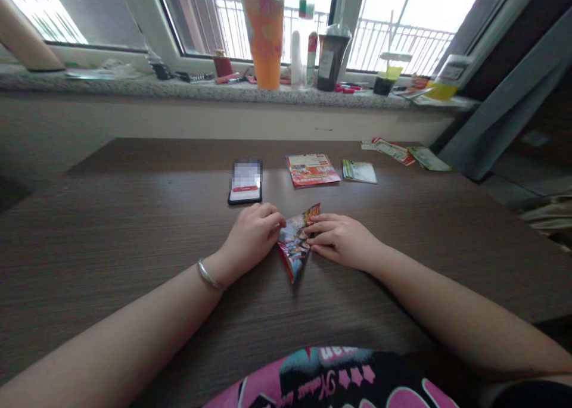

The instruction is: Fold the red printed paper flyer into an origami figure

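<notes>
A glossy printed paper (295,236), folded to a pointed shape with its lower tip toward me, lies on the brown table between my hands. My left hand (257,232) is closed at its left corner, with curled fingertips pinching the edge; a silver bangle circles that wrist. From the other side, my right hand (342,239) rests with its fingers stretched and slightly apart, the fingertips on the paper's right edge. Just beyond my left hand lies a phone (245,181) with its screen lit and partly blurred out.
Behind the folded paper sit a stack of red printed sheets (313,170) and a smaller stack of greenish cards (360,171). More leaflets (393,152) lie at the back right. A tall orange drink cup (267,44), a dark cup (330,59) and small items crowd the windowsill (179,92).
</notes>
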Available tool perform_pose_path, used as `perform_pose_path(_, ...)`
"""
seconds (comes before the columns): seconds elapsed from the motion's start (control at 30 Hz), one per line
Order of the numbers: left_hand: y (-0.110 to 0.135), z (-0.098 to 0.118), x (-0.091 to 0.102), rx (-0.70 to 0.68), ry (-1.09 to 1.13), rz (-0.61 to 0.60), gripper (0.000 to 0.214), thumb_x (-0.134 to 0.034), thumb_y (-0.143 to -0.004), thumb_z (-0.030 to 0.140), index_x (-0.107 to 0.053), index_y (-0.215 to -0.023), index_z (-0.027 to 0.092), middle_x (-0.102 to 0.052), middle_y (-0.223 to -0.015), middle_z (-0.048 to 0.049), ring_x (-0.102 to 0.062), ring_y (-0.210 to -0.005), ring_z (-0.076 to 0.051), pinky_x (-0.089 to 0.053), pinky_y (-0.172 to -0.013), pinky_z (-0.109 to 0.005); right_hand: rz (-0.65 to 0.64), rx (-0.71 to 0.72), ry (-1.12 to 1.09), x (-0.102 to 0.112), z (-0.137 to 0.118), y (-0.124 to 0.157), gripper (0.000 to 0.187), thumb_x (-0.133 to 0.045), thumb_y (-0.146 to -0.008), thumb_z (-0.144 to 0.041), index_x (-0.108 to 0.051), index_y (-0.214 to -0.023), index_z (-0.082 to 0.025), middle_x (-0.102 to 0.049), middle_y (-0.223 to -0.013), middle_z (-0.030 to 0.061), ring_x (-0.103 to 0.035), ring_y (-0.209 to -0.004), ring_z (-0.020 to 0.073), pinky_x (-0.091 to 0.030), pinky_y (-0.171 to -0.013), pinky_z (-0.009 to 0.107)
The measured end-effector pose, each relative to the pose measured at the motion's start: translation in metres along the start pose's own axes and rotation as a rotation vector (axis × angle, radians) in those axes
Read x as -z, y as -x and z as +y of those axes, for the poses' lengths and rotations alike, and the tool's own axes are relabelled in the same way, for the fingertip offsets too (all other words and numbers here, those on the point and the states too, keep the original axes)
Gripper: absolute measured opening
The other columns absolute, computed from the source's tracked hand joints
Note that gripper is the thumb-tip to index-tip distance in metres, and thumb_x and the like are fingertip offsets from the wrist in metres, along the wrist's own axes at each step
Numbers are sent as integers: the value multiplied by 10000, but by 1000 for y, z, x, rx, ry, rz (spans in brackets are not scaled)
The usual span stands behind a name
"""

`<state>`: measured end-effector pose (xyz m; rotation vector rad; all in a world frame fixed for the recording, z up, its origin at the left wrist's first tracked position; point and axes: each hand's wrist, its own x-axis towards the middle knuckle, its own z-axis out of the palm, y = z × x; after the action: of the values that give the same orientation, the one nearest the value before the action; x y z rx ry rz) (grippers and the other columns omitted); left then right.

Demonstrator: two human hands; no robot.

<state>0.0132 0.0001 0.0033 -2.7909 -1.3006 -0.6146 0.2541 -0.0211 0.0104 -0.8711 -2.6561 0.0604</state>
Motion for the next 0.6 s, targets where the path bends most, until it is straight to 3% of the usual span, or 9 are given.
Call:
perform_pose_path(0.17,2,9,3,-234,181,-87,225,-461,-940,237,-679,-938,185,-661,-945,-54,-567,-884,-179,-451,-831,-322,13,35,17,0,2,-1,251,-511,-931,-301,-749,-964,-229,-717,-1095,22,-625,-1060,193,-489,-968,361)
perform_pose_path(0.6,8,22,13,-241,123,-259,278,-465,-955,309,-628,-1168,239,-592,-1063,-83,-524,-1024,-218,-464,-918,-390,-29,5,-3,-3,7,1,222,-540,-913,-295,-745,-981,-242,-699,-1143,-4,-602,-1115,188,-459,-1018,347)
